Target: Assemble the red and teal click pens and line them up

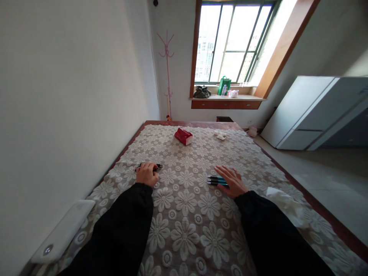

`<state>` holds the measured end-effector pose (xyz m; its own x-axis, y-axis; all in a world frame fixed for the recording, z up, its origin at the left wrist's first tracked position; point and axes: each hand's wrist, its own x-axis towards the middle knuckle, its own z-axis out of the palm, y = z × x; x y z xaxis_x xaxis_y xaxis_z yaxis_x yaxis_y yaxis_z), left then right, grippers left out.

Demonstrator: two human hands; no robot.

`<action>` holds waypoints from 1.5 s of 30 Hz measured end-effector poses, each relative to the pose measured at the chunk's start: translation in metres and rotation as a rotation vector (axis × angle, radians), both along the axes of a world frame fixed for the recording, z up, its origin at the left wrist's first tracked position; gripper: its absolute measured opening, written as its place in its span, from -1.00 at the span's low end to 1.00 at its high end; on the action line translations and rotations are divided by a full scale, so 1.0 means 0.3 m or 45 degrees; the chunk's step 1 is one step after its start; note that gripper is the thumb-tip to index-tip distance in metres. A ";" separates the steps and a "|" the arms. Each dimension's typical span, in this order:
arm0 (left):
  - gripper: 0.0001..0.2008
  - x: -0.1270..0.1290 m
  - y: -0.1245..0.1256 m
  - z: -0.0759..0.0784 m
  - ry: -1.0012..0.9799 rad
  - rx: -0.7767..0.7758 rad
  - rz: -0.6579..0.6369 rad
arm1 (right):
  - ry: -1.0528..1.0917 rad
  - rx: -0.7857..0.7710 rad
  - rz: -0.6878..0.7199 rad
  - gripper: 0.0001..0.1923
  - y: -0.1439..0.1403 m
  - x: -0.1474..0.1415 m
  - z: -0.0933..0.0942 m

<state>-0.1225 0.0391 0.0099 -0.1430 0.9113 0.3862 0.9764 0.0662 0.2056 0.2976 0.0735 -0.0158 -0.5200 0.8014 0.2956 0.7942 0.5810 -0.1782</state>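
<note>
My left hand (146,175) rests on the table at the left, its fingers curled over a few black pens (158,167). The ends of these pens stick out on both sides of the hand. To the right, my right hand (230,181) lies palm down with its fingers stretched out. Under and beside its fingers is a row of pens with black grips and teal barrels (214,180), tips pointing left. Part of each teal pen is hidden by the hand.
A flowered cloth (184,234) covers the table. Toward the far edge lie a red tissue pack (183,136) and a crumpled tissue (220,134). Thin white plastic (287,207) is by my right sleeve. A white oblong case (64,232) sits at the left by the wall.
</note>
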 end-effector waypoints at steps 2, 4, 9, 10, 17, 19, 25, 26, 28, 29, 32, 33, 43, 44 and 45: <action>-0.81 -0.001 -0.003 -0.003 -0.004 -0.008 -0.021 | 0.139 0.193 0.041 -0.45 -0.031 -0.036 0.068; -0.85 -0.008 -0.004 -0.005 -0.008 -0.025 -0.018 | 0.332 0.326 0.072 -0.58 -0.069 -0.086 0.133; -0.85 0.009 -0.001 0.033 -0.132 0.036 -0.159 | 0.805 0.379 0.194 -0.78 -0.168 -0.250 0.198; -0.84 0.036 -0.008 0.056 -0.218 0.079 -0.261 | 0.858 0.328 0.225 -0.78 -0.185 -0.282 0.193; -0.84 0.394 -0.157 0.180 -1.063 0.153 -0.938 | 1.014 0.000 0.332 -0.54 -0.221 -0.387 0.094; -0.87 0.439 -0.173 0.145 -1.211 0.123 -0.931 | 0.956 -0.064 0.330 -0.71 -0.207 -0.375 0.063; -0.97 0.348 -0.119 -0.002 -0.696 -0.004 -0.965 | 0.231 -0.094 0.246 -0.77 -0.170 -0.325 0.024; -0.96 0.331 -0.112 -0.014 -0.599 -0.027 -0.959 | 0.148 -0.100 0.240 -0.79 -0.171 -0.322 0.026; -0.87 0.311 -0.104 -0.027 -0.504 -0.082 -0.951 | 0.056 -0.091 0.225 -0.80 -0.175 -0.320 0.031; -0.85 0.309 -0.102 -0.029 -0.491 -0.118 -0.966 | 0.023 -0.082 0.218 -0.81 -0.178 -0.321 0.034; -0.88 0.319 -0.104 -0.031 -0.451 -0.225 -1.007 | -0.115 -0.101 0.185 -0.84 -0.185 -0.326 0.043; -0.88 0.323 -0.105 -0.031 -0.422 -0.248 -1.000 | -0.160 -0.118 0.178 -0.85 -0.187 -0.329 0.045; -0.68 0.330 -0.101 -0.031 -0.446 -0.285 -0.921 | -0.174 -0.072 0.125 -0.81 -0.199 -0.352 0.050; -0.74 0.331 -0.101 -0.032 -0.470 -0.265 -0.905 | -0.150 -0.079 0.121 -0.82 -0.195 -0.348 0.046; -0.76 0.332 -0.101 -0.033 -0.485 -0.243 -0.893 | -0.128 -0.086 0.124 -0.83 -0.191 -0.343 0.042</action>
<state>-0.0229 0.0088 -0.0001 0.3940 0.8829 0.2555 0.6695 -0.4661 0.5784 0.1948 0.0163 -0.0032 -0.6205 0.7620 0.1853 0.7504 0.6456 -0.1420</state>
